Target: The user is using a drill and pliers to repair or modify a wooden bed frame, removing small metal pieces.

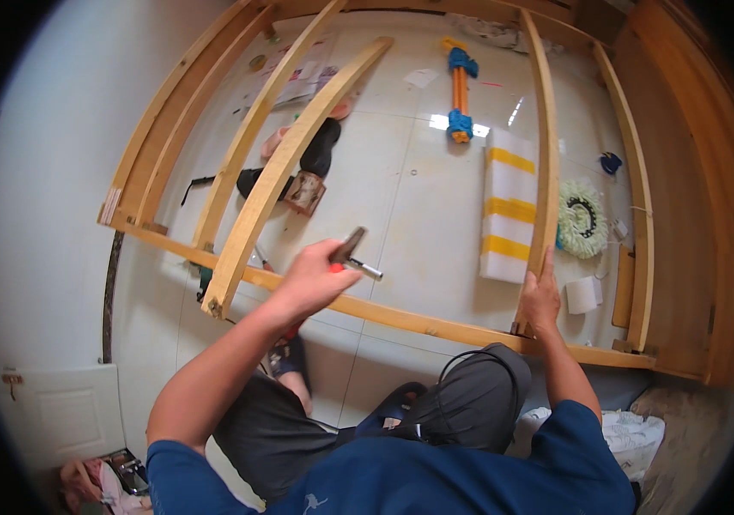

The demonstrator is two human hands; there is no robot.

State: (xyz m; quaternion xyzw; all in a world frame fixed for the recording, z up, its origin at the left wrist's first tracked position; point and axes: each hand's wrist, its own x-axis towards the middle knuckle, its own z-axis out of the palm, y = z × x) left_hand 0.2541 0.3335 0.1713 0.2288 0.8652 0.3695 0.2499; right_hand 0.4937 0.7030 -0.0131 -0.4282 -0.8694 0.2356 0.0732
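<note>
My left hand (320, 276) is closed round a claw hammer (351, 245) with a red handle, held above the front rail (401, 319) of a wooden bed frame. Most of the handle is hidden by the fingers. At the frame's right side my right hand (541, 302) grips the near end of a wooden slat (543, 146), close to where it meets the rail. One finger stretches along the wood. A loose-looking slat (277, 172) lies aslant on the left, its near end jutting past the rail beside another slat (257, 120).
Inside the frame, on the tiled floor, lie a white foam block with yellow tape (509, 227), a blue-and-orange bundle (460, 90), a pale green mop head (582, 219), a toilet roll (584, 295) and dark shoes (321, 148). A wooden panel (676, 197) stands at right.
</note>
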